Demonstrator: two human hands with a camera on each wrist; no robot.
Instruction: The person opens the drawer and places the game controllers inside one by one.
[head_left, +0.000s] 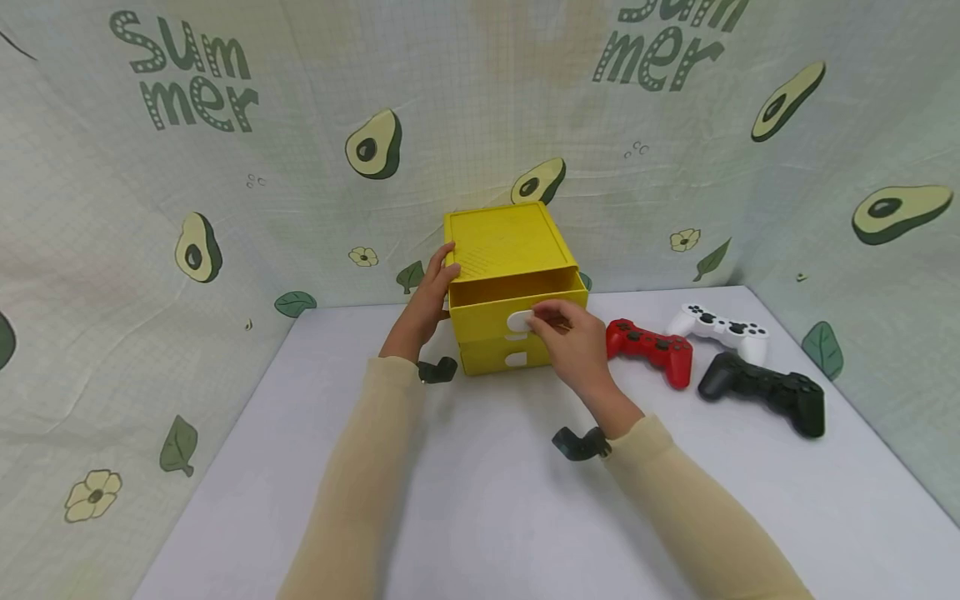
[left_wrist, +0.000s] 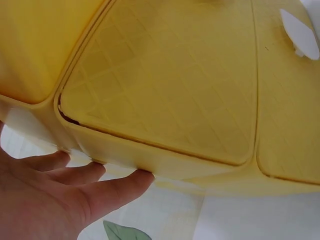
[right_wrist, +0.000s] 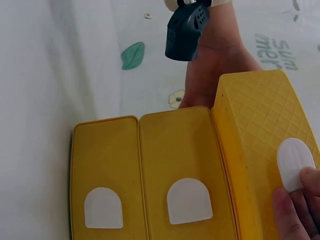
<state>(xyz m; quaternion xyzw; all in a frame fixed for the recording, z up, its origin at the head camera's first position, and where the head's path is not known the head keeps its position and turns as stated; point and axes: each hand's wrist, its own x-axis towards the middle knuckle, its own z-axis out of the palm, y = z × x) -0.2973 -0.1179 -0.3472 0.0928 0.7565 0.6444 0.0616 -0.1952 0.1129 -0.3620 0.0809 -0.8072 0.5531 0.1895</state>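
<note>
A yellow drawer cabinet (head_left: 510,237) stands at the back of the table, slightly turned. Its top drawer (head_left: 480,318) is pulled out partway, and a dark gap shows above its front. My right hand (head_left: 576,343) pinches the white handle (right_wrist: 294,162) of this drawer between thumb and fingers. Against the cabinet's left side rests my left hand (head_left: 424,307), its fingers (left_wrist: 117,194) extended and their tips touching the yellow wall. Below, the lower drawers are closed, each with a white handle; one handle (right_wrist: 189,201) shows plainly in the right wrist view.
To the cabinet's right lie a red game controller (head_left: 651,350), a white controller (head_left: 720,329) and a black controller (head_left: 763,392). A patterned cloth (head_left: 300,167) hangs behind and beside the white table (head_left: 480,500). Each wrist wears a dark camera mount (head_left: 579,443).
</note>
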